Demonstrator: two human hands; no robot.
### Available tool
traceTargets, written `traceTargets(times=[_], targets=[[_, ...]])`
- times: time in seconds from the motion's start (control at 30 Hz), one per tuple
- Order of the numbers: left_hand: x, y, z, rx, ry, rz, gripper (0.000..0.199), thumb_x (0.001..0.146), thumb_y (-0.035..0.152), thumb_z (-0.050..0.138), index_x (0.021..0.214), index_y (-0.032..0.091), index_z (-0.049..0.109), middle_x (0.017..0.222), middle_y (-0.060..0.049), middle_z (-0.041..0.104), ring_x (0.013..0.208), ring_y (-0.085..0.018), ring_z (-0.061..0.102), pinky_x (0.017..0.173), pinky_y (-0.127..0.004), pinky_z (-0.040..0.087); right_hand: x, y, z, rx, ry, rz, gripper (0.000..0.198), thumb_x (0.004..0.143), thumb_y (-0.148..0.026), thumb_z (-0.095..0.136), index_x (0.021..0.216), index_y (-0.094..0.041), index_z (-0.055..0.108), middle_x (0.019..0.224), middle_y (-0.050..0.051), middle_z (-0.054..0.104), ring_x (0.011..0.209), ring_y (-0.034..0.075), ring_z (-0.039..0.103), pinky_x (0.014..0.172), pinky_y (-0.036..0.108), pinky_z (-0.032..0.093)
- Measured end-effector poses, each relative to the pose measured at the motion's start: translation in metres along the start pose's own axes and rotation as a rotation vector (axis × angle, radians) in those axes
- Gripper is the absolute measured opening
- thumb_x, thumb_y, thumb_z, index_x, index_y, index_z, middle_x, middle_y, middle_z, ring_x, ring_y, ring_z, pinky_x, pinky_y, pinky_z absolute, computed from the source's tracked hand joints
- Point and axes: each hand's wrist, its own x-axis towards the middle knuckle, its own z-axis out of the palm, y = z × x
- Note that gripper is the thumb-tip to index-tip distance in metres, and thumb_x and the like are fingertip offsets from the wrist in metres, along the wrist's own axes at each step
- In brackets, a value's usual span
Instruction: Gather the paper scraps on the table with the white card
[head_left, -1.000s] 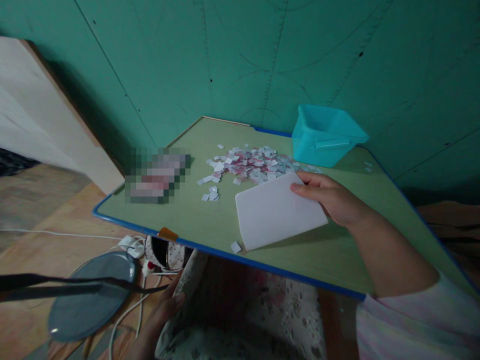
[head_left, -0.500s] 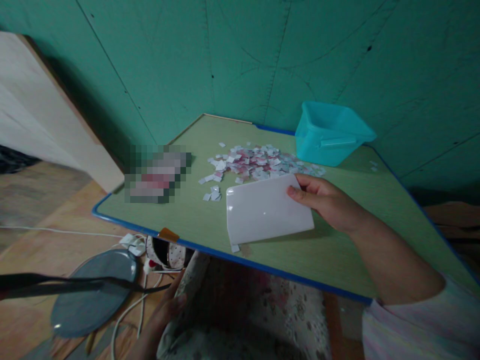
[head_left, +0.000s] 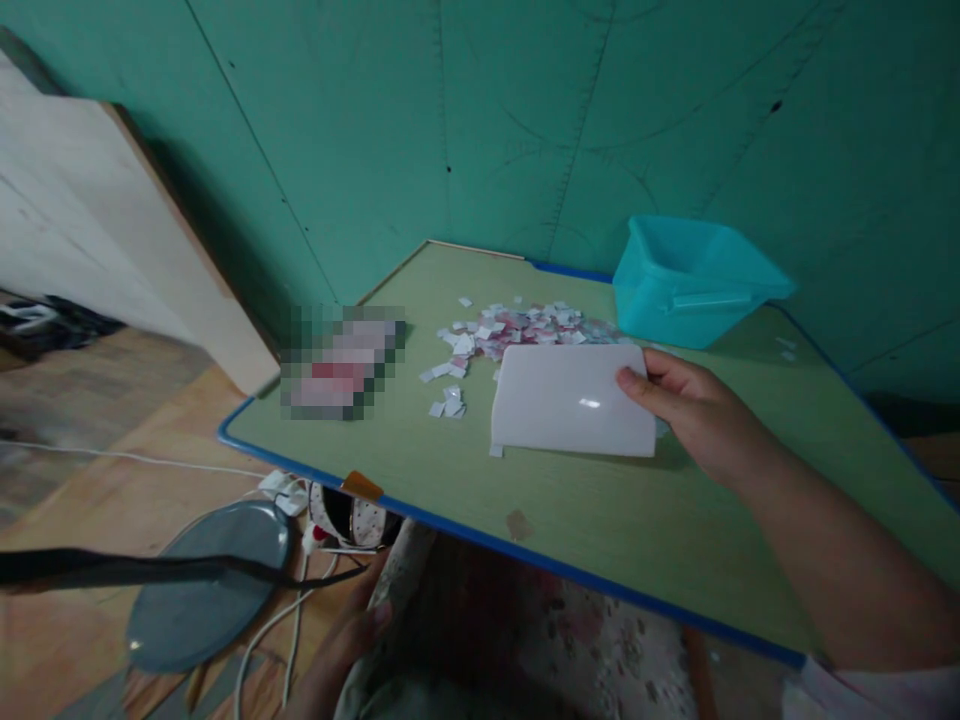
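Since the earlier frames the white plastic card [head_left: 574, 398] has been tilted up from lying slanted near the table's front edge and carried farther back, so that it now stands on its long lower edge just in front of the paper pieces; the single scrap that lay at the front edge earlier now sits at the card's lower left corner.

Nearest the viewer, the left hand [head_left: 349, 640] rests below the table edge against floral fabric [head_left: 585, 640], fingers loosely curled and holding nothing visible. Beside it on the wooden floor lie a round grey lid [head_left: 202, 590], white cables [head_left: 262, 630] and a small dotted container [head_left: 352, 518].

On the green table [head_left: 600, 520], edged in blue, the right hand [head_left: 694, 415] grips the card's right end, thumb on the near face, fingers behind it. The card is upright with a slight lean, its lower edge touching the tabletop.

Just behind and left of the card lies the heap of small white and pink paper squares [head_left: 517, 325], with a few stragglers [head_left: 448, 402] near the card's left end. A pixelated patch [head_left: 341, 360] sits farther left.

At the far right corner stands a turquoise plastic tub [head_left: 694, 280], against the green wall [head_left: 480, 130].
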Motion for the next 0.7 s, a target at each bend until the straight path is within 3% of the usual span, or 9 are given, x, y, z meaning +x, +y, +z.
traceTargets(times=[0.07, 0.17, 0.23, 0.3, 0.43, 0.5, 0.7], targets=[[0.001, 0.006, 0.001, -0.013, -0.004, -0.007, 0.042, 0.048, 0.073, 0.081, 0.063, 0.034, 0.075, 0.093, -0.002, 0.084, 0.14, -0.046, 0.043, 0.121, -0.057, 0.023, 0.002, 0.002, -0.002, -0.046, 0.057, -0.012, 0.026, 0.078, -0.049, 0.071, 0.077, -0.025, 0.063, 0.074, 0.001, 0.068, 0.068, 0.019, 0.059, 0.059, 0.032, 0.047], [0.007, 0.009, -0.004, 0.037, -0.174, -0.062, 0.039, 0.047, 0.071, 0.082, 0.044, 0.037, 0.065, 0.071, -0.003, 0.082, 0.133, -0.048, 0.052, 0.121, -0.057, 0.023, 0.005, 0.005, -0.004, -0.08, 0.121, -0.036, 0.028, 0.078, -0.052, 0.071, 0.077, -0.025, 0.063, 0.075, 0.002, 0.068, 0.07, 0.02, 0.06, 0.06, 0.033, 0.048], [0.012, 0.003, -0.009, 0.071, -0.252, -0.059, 0.035, 0.05, 0.068, 0.083, 0.046, 0.036, 0.068, 0.082, -0.004, 0.084, 0.128, -0.051, 0.056, 0.117, -0.061, 0.033, 0.006, 0.007, -0.005, -0.079, 0.145, -0.037, 0.031, 0.076, -0.054, 0.072, 0.081, -0.025, 0.065, 0.08, 0.003, 0.07, 0.072, 0.022, 0.061, 0.062, 0.035, 0.049], [0.016, -0.01, -0.012, 0.061, -0.177, -0.012, 0.034, 0.055, 0.069, 0.079, 0.056, 0.035, 0.076, 0.103, -0.003, 0.083, 0.13, -0.05, 0.054, 0.115, -0.06, 0.038, 0.007, 0.007, -0.006, -0.052, 0.16, -0.022, 0.035, 0.073, -0.058, 0.074, 0.087, -0.026, 0.066, 0.082, 0.003, 0.071, 0.074, 0.022, 0.062, 0.062, 0.035, 0.05], [0.019, -0.041, -0.012, -0.012, -0.035, 0.0, 0.047, 0.056, 0.061, 0.08, 0.094, 0.032, 0.083, 0.115, -0.002, 0.08, 0.135, -0.049, 0.05, 0.115, -0.058, 0.039, 0.004, 0.004, -0.007, 0.067, 0.124, 0.043, 0.047, 0.066, -0.063, 0.078, 0.096, -0.028, 0.067, 0.086, 0.003, 0.074, 0.077, 0.022, 0.066, 0.064, 0.035, 0.054], [0.017, -0.048, -0.011, -0.043, 0.025, 0.006, 0.05, 0.058, 0.058, 0.079, 0.1, 0.031, 0.082, 0.12, -0.003, 0.078, 0.136, -0.05, 0.048, 0.115, -0.061, 0.038, 0.001, 0.001, -0.007, 0.085, 0.054, 0.078, 0.046, 0.063, -0.058, 0.083, 0.094, -0.028, 0.067, 0.088, 0.003, 0.075, 0.078, 0.022, 0.068, 0.065, 0.034, 0.055], [0.006, -0.026, -0.006, 0.004, 0.09, 0.012, 0.046, 0.056, 0.053, 0.083, 0.098, 0.033, 0.083, 0.12, -0.001, 0.077, 0.132, -0.047, 0.052, 0.115, -0.058, 0.036, -0.008, -0.001, 0.002, 0.09, -0.2, 0.214, 0.035, 0.056, -0.032, 0.09, 0.079, -0.025, 0.066, 0.079, 0.001, 0.075, 0.071, 0.02, 0.07, 0.062, 0.029, 0.057]])
